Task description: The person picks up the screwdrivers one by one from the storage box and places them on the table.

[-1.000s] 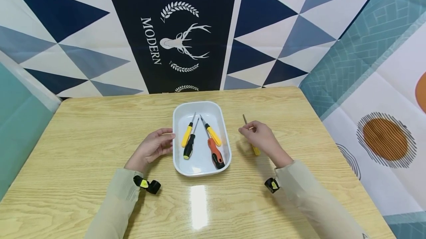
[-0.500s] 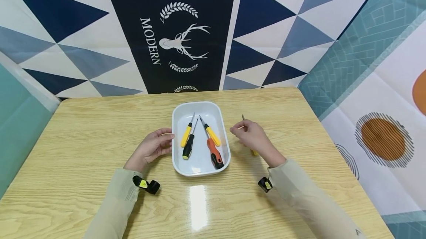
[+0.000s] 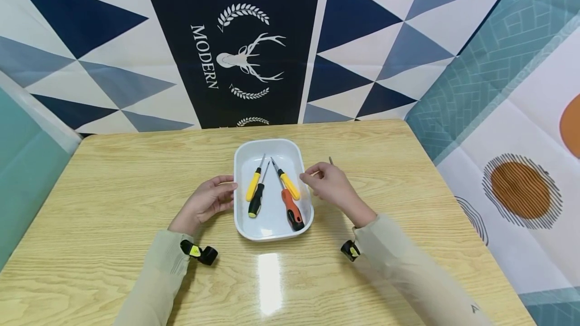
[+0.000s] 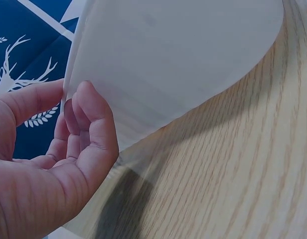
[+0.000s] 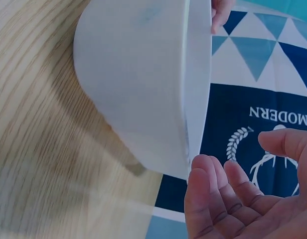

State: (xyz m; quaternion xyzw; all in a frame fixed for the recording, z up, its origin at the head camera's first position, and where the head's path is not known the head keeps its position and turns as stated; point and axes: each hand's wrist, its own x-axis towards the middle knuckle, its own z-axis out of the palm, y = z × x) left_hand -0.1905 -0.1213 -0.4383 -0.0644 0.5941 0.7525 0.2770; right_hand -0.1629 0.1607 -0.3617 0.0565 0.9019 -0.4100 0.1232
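Note:
A white plastic tray (image 3: pixel 268 222) sits on the wooden table, holding several screwdrivers. Inside lie a yellow-handled screwdriver (image 3: pixel 253 186) and a black-handled screwdriver (image 3: pixel 256 202) on the left, another yellow-handled screwdriver (image 3: pixel 290 185) and a red-and-black screwdriver (image 3: pixel 292 210) on the right. My left hand (image 3: pixel 209 199) holds the tray's left side, thumb at the rim and fingers against the outer wall. At the right rim is my right hand (image 3: pixel 333 185), thumb apart from loosely bent fingers (image 5: pixel 198 194), nothing between them. Behind it shows only the metal tip of one more screwdriver (image 3: pixel 331 160) on the table.
The wooden table (image 3: pixel 136 180) extends on both sides of the tray. A patterned cloth wall (image 3: pixel 254 64) with a deer print rises behind its far edge, and another patterned wall (image 3: pixel 507 245) stands at the right.
My right hand has moved left from over the table screwdriver to the tray's right rim, now covering that screwdriver's handle. My left hand and the tray have stayed in place.

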